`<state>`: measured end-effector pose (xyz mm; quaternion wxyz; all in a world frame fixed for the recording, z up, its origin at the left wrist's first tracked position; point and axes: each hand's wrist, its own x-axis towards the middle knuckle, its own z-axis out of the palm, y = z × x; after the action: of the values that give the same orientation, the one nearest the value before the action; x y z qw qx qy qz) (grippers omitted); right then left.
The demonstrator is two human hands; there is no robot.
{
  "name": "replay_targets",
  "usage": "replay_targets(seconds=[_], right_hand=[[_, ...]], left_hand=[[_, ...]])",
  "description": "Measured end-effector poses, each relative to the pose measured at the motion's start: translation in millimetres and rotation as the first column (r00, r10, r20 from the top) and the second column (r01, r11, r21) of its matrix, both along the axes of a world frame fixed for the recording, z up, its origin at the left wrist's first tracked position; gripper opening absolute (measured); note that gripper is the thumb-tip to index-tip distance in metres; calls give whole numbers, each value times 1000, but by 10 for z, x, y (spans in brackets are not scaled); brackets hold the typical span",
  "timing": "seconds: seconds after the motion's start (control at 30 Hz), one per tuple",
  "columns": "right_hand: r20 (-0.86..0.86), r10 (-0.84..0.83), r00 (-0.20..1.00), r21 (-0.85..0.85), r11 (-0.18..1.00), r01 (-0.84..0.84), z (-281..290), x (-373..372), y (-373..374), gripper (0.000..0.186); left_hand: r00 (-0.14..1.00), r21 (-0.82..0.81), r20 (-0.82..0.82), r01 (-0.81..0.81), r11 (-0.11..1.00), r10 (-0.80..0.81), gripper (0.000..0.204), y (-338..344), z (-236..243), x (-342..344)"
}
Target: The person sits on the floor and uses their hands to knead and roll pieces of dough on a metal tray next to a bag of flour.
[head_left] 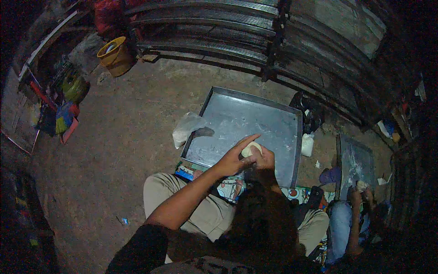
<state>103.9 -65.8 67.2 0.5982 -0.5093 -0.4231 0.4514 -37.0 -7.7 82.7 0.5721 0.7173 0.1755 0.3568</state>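
Observation:
My left hand (235,157) and my right hand (263,162) meet around a pale lump of dough (251,149), my left fingers reaching along its far side and my right pressed on it from the right. Both are held over the near part of a large square metal tray (210,98), which has white dusty smears on it. A white plastic bag (185,128) lies against the tray's left edge, and a small bag of white stuff (307,145) stands by its right side.
A co-worker's hands (360,194) hold pale dough at a second tray (353,153) on the right. Behind are metal racks (205,45), a yellow bucket (114,55) and a black bag (310,114). Colourful clutter (68,118) sits at the left. A printed mat (228,187) lies under my legs.

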Motion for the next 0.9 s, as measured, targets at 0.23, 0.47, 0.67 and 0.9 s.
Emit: replay_targets(seconds=[0.23, 0.47, 0.67, 0.9], right_hand=[[79, 294, 953, -37, 956, -292, 141, -63, -29, 41], [-309, 322, 895, -102, 924, -368, 35, -45, 81, 46], [-2, 281, 960, -107, 954, -280, -157, -156, 50, 35], [97, 198, 975, -65, 979, -192, -42, -306, -7, 39]], left_hand=[[982, -549, -3, -161, 820, 191, 32, 129, -313, -9], [977, -619, 34, -146, 771, 212, 37, 80, -144, -20], [942, -670, -41, -273, 691, 333, 39, -51, -105, -1], [959, -742, 51, -151, 653, 279, 48, -39, 17, -122]])
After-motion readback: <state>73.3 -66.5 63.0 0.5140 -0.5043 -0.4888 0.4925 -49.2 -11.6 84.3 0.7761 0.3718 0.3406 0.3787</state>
